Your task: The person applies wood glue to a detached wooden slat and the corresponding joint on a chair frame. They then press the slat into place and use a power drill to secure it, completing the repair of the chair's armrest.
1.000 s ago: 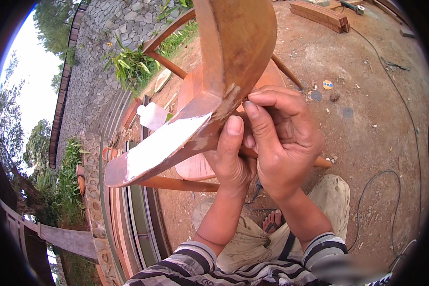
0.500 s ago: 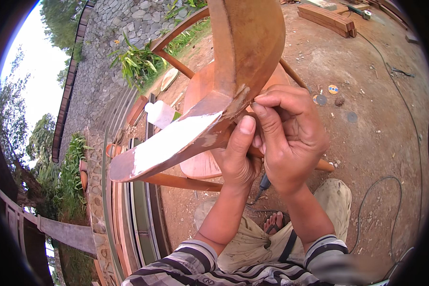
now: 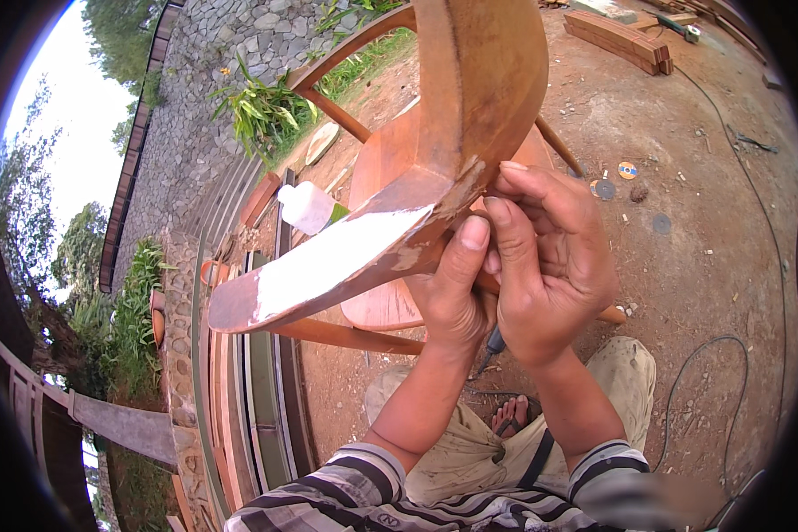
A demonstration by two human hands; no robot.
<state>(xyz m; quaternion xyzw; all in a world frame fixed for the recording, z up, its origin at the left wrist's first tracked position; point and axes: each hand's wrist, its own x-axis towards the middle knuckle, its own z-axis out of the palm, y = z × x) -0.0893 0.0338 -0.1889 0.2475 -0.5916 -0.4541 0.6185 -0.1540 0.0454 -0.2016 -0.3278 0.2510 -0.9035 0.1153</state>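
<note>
A brown wooden chair fills the middle, its curved armrest (image 3: pixel 417 191) reaching toward the lower left. A bright white patch (image 3: pixel 337 257) covers much of the armrest's upper face; I cannot tell whether it is glare or a coating. Pale, rough smears mark the joint with the backrest (image 3: pixel 483 80). My left hand (image 3: pixel 457 288) is closed round the armrest's underside, thumb up against its edge, fingers mostly hidden. Beside it, my right hand (image 3: pixel 550 262) is bent, thumb and forefinger pinched close at the smeared joint. Whatever those fingertips hold is too small to make out.
A white bottle (image 3: pixel 306 208) stands beyond the armrest. A corded tool (image 3: pixel 495 341) lies below my hands, its cable on the dirt. Grinding discs (image 3: pixel 604 190) and stacked planks (image 3: pixel 616 40) lie to the right. Long boards (image 3: pixel 257 381) run along the left.
The chair and both hands sit slightly farther right in the picture, as does the background. My right fingertips remain pinched at the joint, with the hand turned a little.
</note>
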